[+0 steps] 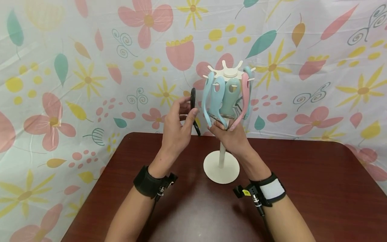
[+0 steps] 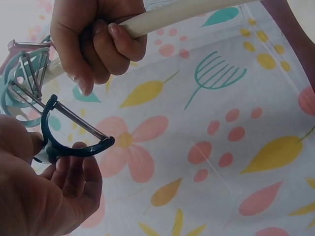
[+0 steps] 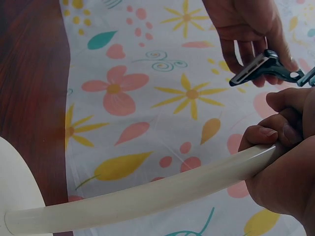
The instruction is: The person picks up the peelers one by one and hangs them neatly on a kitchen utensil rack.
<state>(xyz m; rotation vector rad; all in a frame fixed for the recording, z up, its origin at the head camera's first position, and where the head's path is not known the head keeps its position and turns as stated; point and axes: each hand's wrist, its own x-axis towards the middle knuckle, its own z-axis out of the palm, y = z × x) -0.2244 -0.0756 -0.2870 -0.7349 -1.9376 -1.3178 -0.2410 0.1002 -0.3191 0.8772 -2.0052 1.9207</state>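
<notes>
My left hand (image 1: 176, 132) pinches a dark Y-shaped peeler (image 1: 192, 99) between thumb and fingers, left of a white rotating-style stand. In the left wrist view, the peeler's metal blade (image 2: 81, 119) faces up and right. With curled fingers my right hand (image 1: 235, 137) grips the stand's pole (image 3: 147, 196) just under the hanging peelers. From the white spoked top (image 1: 230, 71) hang a light blue peeler (image 1: 216, 97), a grey-green peeler (image 1: 232, 95), a pink peeler (image 1: 245, 97) and others partly hidden. The dark peeler is apart from the stand in the head view.
The stand's round white base (image 1: 213, 171) rests on a dark red-brown table (image 1: 302, 185). Behind the table hangs a floral cloth (image 1: 87, 111). Black bands with small cameras circle both wrists, and cables run down from them.
</notes>
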